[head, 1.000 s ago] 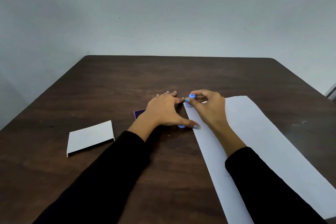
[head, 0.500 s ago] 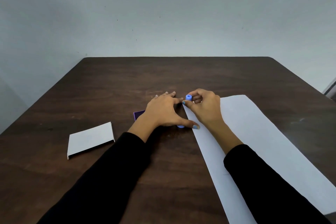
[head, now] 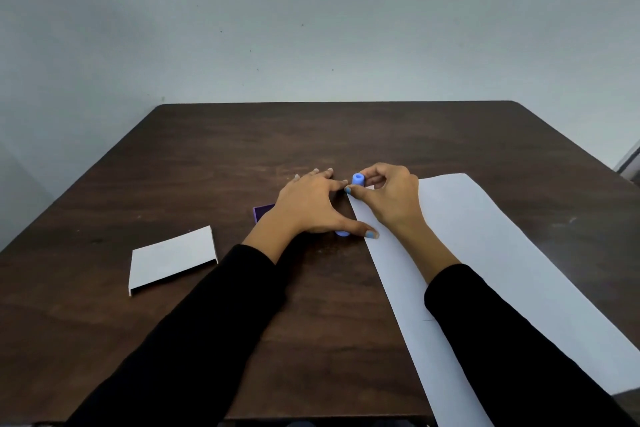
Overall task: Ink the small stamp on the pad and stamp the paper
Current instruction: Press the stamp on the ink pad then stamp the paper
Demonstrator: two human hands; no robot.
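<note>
**Small stamp pinched at the paper's corner, pad under the other hand**

From where I stood, the step in hand looked like the carry to the ink: the right hand [head: 388,198] had the small stamp [head: 358,179], a light-blue cylinder, up off the table [head: 346,135] at the far left corner of the paper [head: 485,253]. To do it well, I judged, the person needed to keep the stamp upright, bring it down flat on the pad with a short, even press rather than a rocking one, and then lift straight up so the face took ink all over. The same straight drop would suit the paper, with the sheet held so it could not slide.

The right fingers [head: 349,189] were curled in close around the stamp, thumb and forefinger pinching its sides; the other fingers were tucked behind it. The left hand [head: 311,208] lay spread and low over the purple ink pad [head: 263,210], of which only a corner showed past the wrist. Its fingers were splayed wide, the thumb reaching the paper's edge. Whether they pressed the pad or merely rested over it, I could not tell. A second bit of light blue [head: 343,233] peeped out under that palm. A white cardboard sleeve [head: 171,258] lay well apart to the left.
</note>
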